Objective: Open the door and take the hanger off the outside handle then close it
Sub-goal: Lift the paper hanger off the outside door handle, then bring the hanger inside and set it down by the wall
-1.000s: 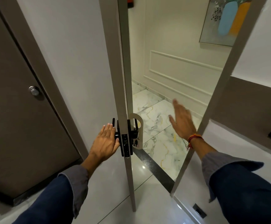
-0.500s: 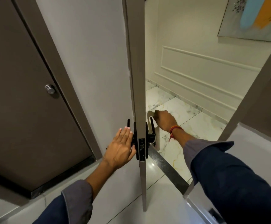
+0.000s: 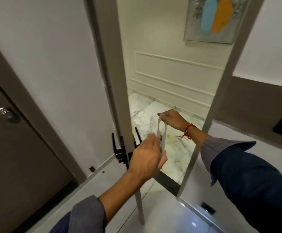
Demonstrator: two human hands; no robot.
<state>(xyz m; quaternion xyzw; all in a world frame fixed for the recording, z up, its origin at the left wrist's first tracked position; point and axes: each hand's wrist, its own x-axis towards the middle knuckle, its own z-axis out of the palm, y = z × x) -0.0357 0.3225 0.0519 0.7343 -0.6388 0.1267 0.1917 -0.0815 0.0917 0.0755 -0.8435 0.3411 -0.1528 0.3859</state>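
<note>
Two hands [image 3: 155,145] hold the hanger [image 3: 161,132] over marble floor [image 3: 175,148].

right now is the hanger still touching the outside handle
Apart. The head view shows the hanger held up in both hands, with marble floor visible between it and the outside handle.

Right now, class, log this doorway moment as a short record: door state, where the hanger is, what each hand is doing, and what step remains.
door: door ajar, seen edge-on
hanger: hanger off the outside handle, held in the gap beside the door
right hand: right hand pinches the hanger's top loop
left hand: left hand holds the hanger's lower end
inside handle: inside handle untouched
remaining step: close the door
</note>
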